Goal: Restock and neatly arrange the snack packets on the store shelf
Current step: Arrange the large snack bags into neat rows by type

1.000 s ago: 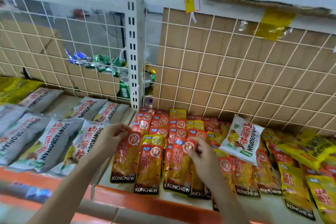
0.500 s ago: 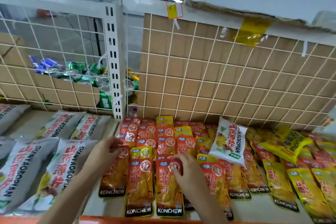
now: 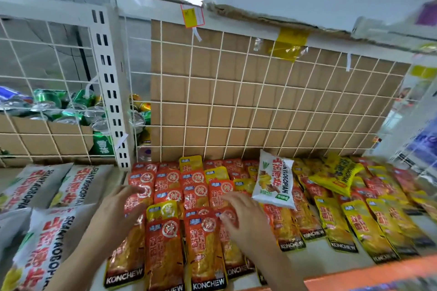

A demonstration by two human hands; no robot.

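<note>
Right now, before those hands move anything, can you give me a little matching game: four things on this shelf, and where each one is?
Things:
1. white bag
2. green cans
3. yellow tape
4. left hand

Places:
A. in the cardboard box, far left
B. stuck on the white top rail
C. lying atop the orange packets, right of the right hand
D. fingers on the leftmost orange packets

Pairs: 1-C, 2-A, 3-B, 4-D.
</note>
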